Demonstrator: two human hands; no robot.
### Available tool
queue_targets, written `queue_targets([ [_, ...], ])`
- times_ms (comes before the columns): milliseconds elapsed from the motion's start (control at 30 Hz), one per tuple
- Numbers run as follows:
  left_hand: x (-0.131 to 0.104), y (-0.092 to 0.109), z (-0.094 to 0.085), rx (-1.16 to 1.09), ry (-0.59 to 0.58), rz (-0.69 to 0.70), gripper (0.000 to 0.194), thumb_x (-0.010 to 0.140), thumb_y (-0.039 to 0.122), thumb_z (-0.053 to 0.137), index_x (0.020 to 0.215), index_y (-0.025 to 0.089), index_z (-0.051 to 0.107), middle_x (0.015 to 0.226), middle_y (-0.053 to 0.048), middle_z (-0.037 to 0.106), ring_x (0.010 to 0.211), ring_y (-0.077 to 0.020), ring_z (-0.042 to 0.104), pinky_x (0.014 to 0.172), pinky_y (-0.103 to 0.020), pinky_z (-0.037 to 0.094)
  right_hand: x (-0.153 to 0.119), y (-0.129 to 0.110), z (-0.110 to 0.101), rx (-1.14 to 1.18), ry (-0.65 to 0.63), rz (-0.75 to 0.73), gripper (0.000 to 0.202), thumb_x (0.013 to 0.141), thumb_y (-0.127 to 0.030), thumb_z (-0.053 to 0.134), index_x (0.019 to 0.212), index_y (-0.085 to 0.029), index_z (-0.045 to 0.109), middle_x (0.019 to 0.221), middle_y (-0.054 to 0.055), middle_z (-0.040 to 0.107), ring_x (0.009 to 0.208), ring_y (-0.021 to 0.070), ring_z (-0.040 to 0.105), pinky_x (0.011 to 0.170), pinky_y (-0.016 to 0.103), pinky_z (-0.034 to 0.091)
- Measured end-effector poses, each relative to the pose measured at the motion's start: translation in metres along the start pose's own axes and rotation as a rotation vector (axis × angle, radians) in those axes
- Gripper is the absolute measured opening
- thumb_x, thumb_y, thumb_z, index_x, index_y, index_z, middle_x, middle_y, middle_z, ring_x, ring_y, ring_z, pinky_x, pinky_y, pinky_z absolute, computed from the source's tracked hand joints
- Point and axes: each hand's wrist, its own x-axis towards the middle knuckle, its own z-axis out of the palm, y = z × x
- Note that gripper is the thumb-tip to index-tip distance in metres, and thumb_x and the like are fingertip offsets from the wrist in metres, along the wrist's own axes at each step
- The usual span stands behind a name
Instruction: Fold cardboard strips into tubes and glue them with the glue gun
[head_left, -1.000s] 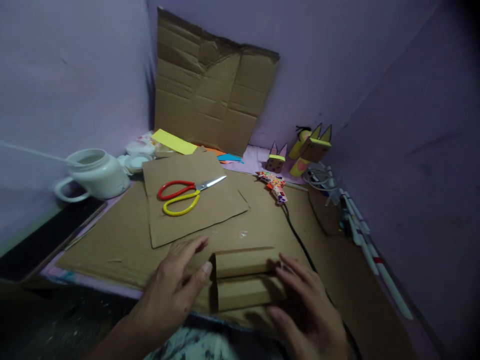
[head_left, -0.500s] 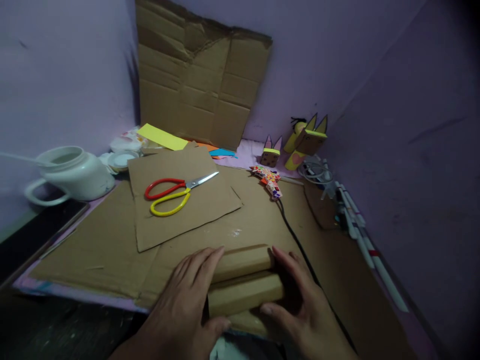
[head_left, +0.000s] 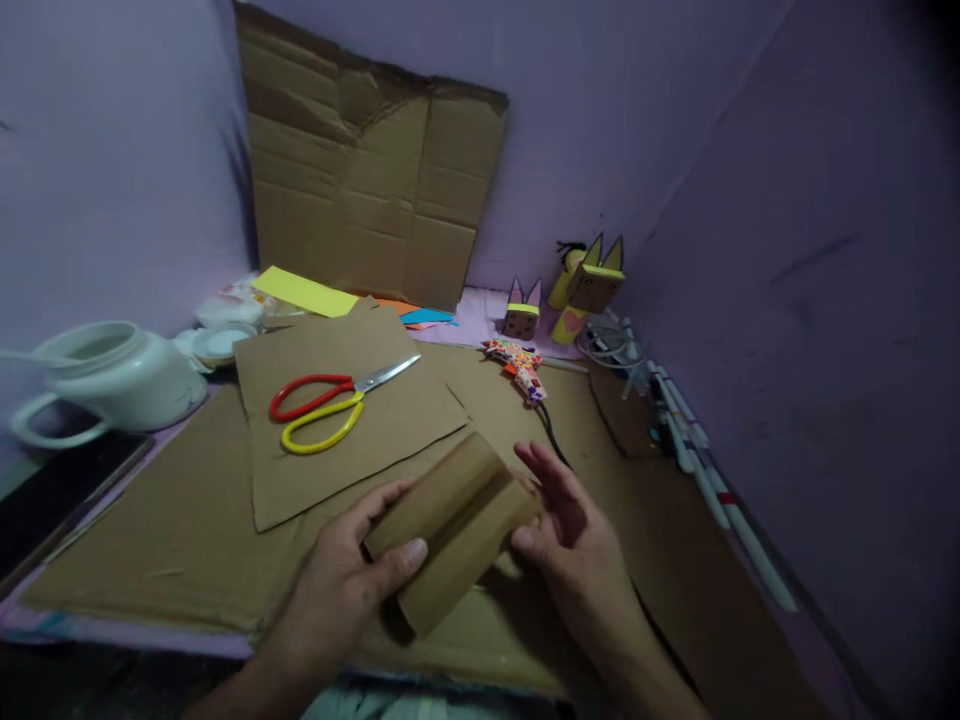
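The light is dim and cool, with a violet cast over the wall [head_left: 112, 200]. It is brightest at the upper left and falls off toward the right side, going nearly black in the upper right corner; the lower left corner is also deep in shadow. A soft dark shadow lies under the folded cardboard [head_left: 454, 530] and beside the right hand [head_left: 577, 545], and another runs along the left edge of the upright cardboard sheet [head_left: 367, 180]. The scissor blades [head_left: 388, 374] catch a pale glint. Fine detail is soft, with slight blur around the fingers, and the wide view stretches shapes toward the edges
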Motion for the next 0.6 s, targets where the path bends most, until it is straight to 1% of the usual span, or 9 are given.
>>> queue_targets([
  [67,0.005,0.004,0.004,-0.175,-0.010,0.006,0.050,0.079,0.036,0.059,0.123,0.016,0.046,0.119,-0.011,0.061,0.104,-0.0257,0.062,0.088,-0.038,0.052,0.005,-0.002,0.009,0.056,-0.037,0.061,0.058,0.070,-0.048,0.070,0.119,-0.026,0.051,0.126,0.011,0.057,0.109,0.0242,0.060,0.085,0.036,0.053],
  [100,0.006,0.005,0.006,-0.209,-0.016,0.015,0.050,0.080,0.037,0.058,0.125,0.017,0.044,0.121,-0.011,0.061,0.105,-0.0254,0.061,0.089,-0.037,0.052,0.006,-0.003,0.013,0.072,-0.066,0.099,0.054,0.072,-0.050,0.068,0.116,-0.023,0.053,0.121,0.011,0.061,0.105,0.0247,0.062,0.085,0.037,0.053],
  [167,0.007,0.007,0.008,-0.140,-0.063,0.041,0.050,0.082,0.038,0.055,0.126,0.017,0.043,0.123,-0.011,0.059,0.109,-0.0253,0.059,0.090,-0.035,0.051,0.006,-0.007,0.021,0.080,-0.099,0.145,0.045,0.074,-0.049,0.065,0.108,-0.020,0.057,0.106,0.010,0.068,0.097,0.0241,0.065,0.081,0.036,0.054],
  [233,0.006,0.006,0.007,0.073,-0.105,0.111,0.049,0.084,0.040,0.053,0.127,0.018,0.043,0.128,-0.010,0.056,0.115,-0.0253,0.054,0.094,-0.036,0.048,0.005,-0.012,0.027,0.096,-0.102,0.129,0.041,0.075,-0.044,0.066,0.106,-0.019,0.058,0.099,0.008,0.070,0.092,0.0227,0.066,0.079,0.033,0.054],
  [267,0.004,0.005,0.006,0.203,-0.085,0.170,0.050,0.084,0.040,0.052,0.129,0.019,0.043,0.131,-0.010,0.053,0.119,-0.0256,0.051,0.098,-0.037,0.045,0.005,-0.014,0.029,0.115,-0.107,0.110,0.041,0.075,-0.043,0.067,0.107,-0.020,0.058,0.100,0.007,0.070,0.092,0.0222,0.066,0.079,0.033,0.054],
  [333,0.001,0.001,0.004,0.440,0.023,0.289,0.053,0.084,0.042,0.050,0.132,0.022,0.040,0.137,-0.009,0.046,0.126,-0.0272,0.043,0.104,-0.043,0.037,0.004,-0.016,0.032,0.147,-0.143,0.069,0.041,0.075,-0.039,0.067,0.111,-0.021,0.057,0.104,0.007,0.069,0.095,0.0219,0.065,0.080,0.032,0.053],
  [400,-0.004,-0.005,0.005,0.585,0.128,0.328,0.057,0.083,0.045,0.049,0.134,0.021,0.038,0.138,-0.011,0.045,0.128,-0.0301,0.040,0.104,-0.049,0.036,0.001,-0.016,0.032,0.156,-0.201,0.047,0.041,0.077,-0.037,0.066,0.114,-0.023,0.057,0.106,0.007,0.068,0.096,0.0221,0.065,0.081,0.032,0.052],
  [500,-0.008,-0.014,0.010,0.664,0.176,0.249,0.063,0.082,0.049,0.047,0.136,0.019,0.036,0.132,-0.015,0.051,0.124,-0.0340,0.045,0.095,-0.052,0.044,-0.005,-0.011,0.026,0.096,-0.283,-0.004,0.047,0.079,-0.041,0.063,0.122,-0.027,0.053,0.119,0.007,0.063,0.110,0.0247,0.059,0.088,0.035,0.050],
  [600,-0.007,-0.020,0.014,0.623,0.152,0.253,0.068,0.080,0.047,0.049,0.140,0.022,0.029,0.135,-0.014,0.048,0.124,-0.0346,0.045,0.094,-0.053,0.045,-0.012,-0.007,0.016,-0.023,-0.324,-0.025,0.054,0.081,-0.047,0.058,0.132,-0.033,0.044,0.137,0.006,0.049,0.126,0.0262,0.043,0.096,0.039,0.044],
])
